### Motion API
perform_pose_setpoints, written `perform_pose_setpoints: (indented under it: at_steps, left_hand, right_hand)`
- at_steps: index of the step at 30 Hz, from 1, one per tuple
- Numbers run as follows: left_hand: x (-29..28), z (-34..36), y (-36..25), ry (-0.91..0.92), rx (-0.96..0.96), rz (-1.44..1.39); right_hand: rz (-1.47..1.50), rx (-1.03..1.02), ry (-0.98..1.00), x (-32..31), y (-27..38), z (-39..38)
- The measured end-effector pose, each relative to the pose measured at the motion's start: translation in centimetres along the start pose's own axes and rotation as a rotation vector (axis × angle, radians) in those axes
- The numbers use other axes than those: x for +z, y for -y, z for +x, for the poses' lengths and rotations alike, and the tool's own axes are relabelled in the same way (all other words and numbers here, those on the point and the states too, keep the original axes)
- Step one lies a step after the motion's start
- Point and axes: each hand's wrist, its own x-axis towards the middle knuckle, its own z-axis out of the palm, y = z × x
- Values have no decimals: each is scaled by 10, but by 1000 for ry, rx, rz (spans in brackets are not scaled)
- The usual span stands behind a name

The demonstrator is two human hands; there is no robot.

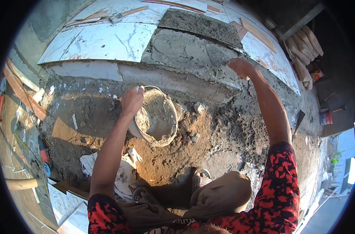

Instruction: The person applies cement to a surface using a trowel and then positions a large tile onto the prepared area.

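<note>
My left hand [131, 102] is closed over the left rim of a mortar-smeared bucket [172, 119]. The bucket tilts on the dirt ground, with a little wet grey mix inside. My right hand [240, 68] is closed at the right end of a raised bed of wet grey mortar [185, 48]. Whatever it grips is hidden by the fingers and the mortar around it. White marble-patterned tiles [107, 41] lie left of the bed, and more tile [277, 64] lies to its right.
A hammer [117, 17] and wooden strips [259, 35] rest on the tiles. An angle grinder [44, 152] lies at the left. A crumpled white sack [126, 171] is beside my feet. Rubble [199, 108] sits right of the bucket. The ledge edge [161, 76] crosses ahead.
</note>
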Motion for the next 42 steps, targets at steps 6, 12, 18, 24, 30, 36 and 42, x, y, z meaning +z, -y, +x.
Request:
perform_pose_setpoints:
  at_steps: [6, 12, 18, 24, 30, 36, 42]
  left_hand:
    - [-30, 0, -5, 136, -127, -16]
    - [-24, -5, 13, -36, -38, 29]
    - [-17, 0, 10, -68, -47, 25]
    - [-13, 1, 4, 12, -42, 49]
    - [-18, -1, 5, 13, -42, 20]
    - [-7, 3, 4, -10, 45, 39]
    - [-8, 5, 8, 59, 20, -52]
  right_hand:
    - [402, 251, -58, -35, 84, -95]
    - [394, 125, -125, -10, 86, -48]
    - [1041, 437, -63, 16, 32, 5]
    - [895, 161, 111, -60, 141, -3]
    - [283, 28, -20, -24, 73, -29]
    - [-592, -226, 1, 38, -24, -76]
    - [590, 169, -99, 20, 89, -50]
